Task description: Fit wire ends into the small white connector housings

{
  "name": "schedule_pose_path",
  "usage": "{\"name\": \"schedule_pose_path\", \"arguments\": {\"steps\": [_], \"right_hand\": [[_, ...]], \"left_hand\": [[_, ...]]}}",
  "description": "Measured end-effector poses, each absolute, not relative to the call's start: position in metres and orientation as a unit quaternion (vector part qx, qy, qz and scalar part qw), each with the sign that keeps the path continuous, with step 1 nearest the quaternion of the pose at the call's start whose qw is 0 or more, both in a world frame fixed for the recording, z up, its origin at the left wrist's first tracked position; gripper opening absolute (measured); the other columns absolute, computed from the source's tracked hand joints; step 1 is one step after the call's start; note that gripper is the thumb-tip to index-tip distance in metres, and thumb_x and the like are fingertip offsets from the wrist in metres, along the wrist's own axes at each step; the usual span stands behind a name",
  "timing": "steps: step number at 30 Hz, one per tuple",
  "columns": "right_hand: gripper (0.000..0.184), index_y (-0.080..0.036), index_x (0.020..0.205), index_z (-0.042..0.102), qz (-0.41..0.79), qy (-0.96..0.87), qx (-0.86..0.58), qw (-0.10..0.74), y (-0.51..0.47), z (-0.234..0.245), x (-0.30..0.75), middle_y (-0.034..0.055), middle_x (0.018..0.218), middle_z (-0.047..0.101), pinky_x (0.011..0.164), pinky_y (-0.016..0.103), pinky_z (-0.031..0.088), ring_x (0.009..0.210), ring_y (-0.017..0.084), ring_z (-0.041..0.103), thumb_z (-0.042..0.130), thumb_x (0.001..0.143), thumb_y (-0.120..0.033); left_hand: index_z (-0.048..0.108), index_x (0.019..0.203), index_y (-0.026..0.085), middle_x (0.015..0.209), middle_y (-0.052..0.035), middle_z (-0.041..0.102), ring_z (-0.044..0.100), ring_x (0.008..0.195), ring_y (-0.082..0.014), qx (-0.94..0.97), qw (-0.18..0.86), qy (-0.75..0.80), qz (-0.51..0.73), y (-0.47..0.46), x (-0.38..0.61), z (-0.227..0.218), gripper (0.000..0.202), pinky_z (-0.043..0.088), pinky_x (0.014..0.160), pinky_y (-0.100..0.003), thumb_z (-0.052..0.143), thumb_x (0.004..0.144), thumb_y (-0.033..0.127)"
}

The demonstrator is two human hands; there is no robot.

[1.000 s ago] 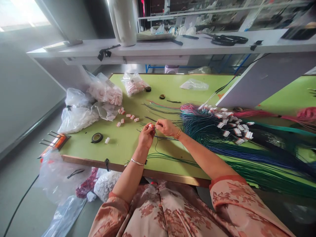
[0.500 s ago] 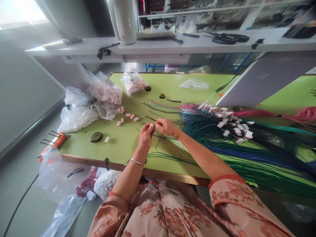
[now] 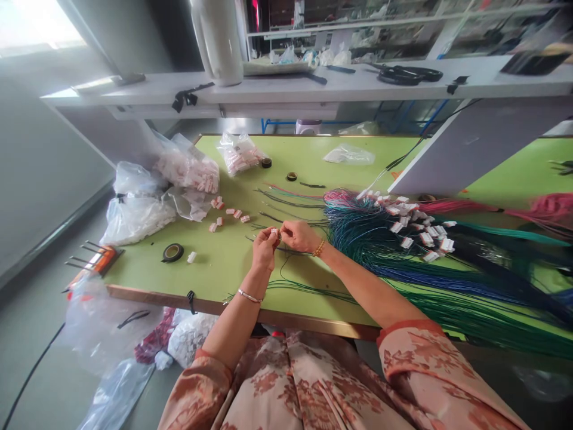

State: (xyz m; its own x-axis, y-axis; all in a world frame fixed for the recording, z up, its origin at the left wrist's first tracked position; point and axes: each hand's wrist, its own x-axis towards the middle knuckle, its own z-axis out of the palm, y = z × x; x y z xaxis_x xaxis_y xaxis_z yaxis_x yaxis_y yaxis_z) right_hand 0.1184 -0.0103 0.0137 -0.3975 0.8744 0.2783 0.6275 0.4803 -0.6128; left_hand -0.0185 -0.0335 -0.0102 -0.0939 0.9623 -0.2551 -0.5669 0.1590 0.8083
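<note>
My left hand is closed on a small white connector housing, pinched between thumb and fingers above the green table. Right beside it, my right hand pinches a thin dark wire at the connector; its tip is hidden by the fingers. Loose wires lie on the table around both hands, their ends pointing left. They run from a large bundle of dark green and blue wires to the right. White-and-red connectors are attached to wires on that bundle.
Several loose connectors lie left of my hands, near a black tape roll and a single white connector. Plastic bags of connectors stand at the back left. A raised shelf crosses the back, holding scissors.
Both hands stay together at the connector, with only slight finger movement. The whole view has shifted a little, so the table and its things appear slightly further left.
</note>
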Motion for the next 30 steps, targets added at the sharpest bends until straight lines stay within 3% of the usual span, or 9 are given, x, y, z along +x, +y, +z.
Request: {"name": "schedule_pose_path", "arguments": {"steps": [6, 13, 18, 23, 30], "right_hand": [[0.018, -0.016, 0.069, 0.059, 0.237, -0.807, -0.464, 0.277, -0.009, 0.005, 0.118, -0.0006, 0.06, 0.059, 0.054, 0.023, 0.028, 0.054, 0.01, 0.042, 0.055, 0.081, -0.028], [0.018, -0.015, 0.082, 0.069, 0.225, -0.741, -0.548, 0.316, 0.072, 0.022, 0.131, 0.0027, 0.076, 0.07, 0.064, 0.022, 0.041, 0.067, 0.012, 0.058, 0.054, 0.082, -0.024], [0.015, -0.018, 0.087, 0.073, 0.171, -0.702, -0.653, 0.226, 0.133, 0.008, 0.122, 0.0054, 0.089, 0.074, 0.072, 0.023, 0.045, 0.08, 0.016, 0.064, 0.061, 0.078, -0.02], [0.018, -0.02, 0.091, 0.072, 0.138, -0.699, -0.687, 0.143, 0.152, -0.009, 0.112, 0.0083, 0.097, 0.073, 0.073, 0.025, 0.046, 0.084, 0.018, 0.065, 0.057, 0.08, -0.019], [0.023, -0.018, 0.102, 0.066, 0.102, -0.729, -0.665, 0.127, 0.156, -0.009, 0.122, 0.0157, 0.106, 0.069, 0.076, 0.031, 0.045, 0.09, 0.024, 0.064, 0.052, 0.083, -0.016]], "left_hand": [[0.066, 0.079, 0.014, 0.074, -0.0017, 0.066, 0.057, 0.067, -0.0096, 0.249, 0.618, 0.446, 0.597, -0.035, -0.017, -0.012, 0.029, 0.043, 0.069, -0.026, 0.084, 0.058, 0.024], [0.065, 0.08, 0.015, 0.076, -0.0012, 0.063, 0.054, 0.067, -0.0086, 0.207, 0.63, 0.444, 0.603, -0.028, -0.025, -0.013, 0.026, 0.041, 0.067, -0.025, 0.081, 0.061, 0.022], [0.066, 0.082, 0.016, 0.079, -0.0022, 0.064, 0.053, 0.068, -0.0085, 0.213, 0.626, 0.449, 0.601, -0.032, -0.023, -0.012, 0.024, 0.041, 0.068, -0.025, 0.08, 0.063, 0.024], [0.066, 0.083, 0.015, 0.081, -0.0027, 0.065, 0.053, 0.069, -0.0088, 0.223, 0.62, 0.455, 0.599, -0.036, -0.022, -0.012, 0.027, 0.041, 0.069, -0.026, 0.081, 0.063, 0.027], [0.066, 0.085, 0.016, 0.082, -0.0034, 0.065, 0.055, 0.072, -0.01, 0.217, 0.629, 0.443, 0.601, -0.036, -0.021, -0.012, 0.03, 0.041, 0.07, -0.026, 0.081, 0.062, 0.028]]}}
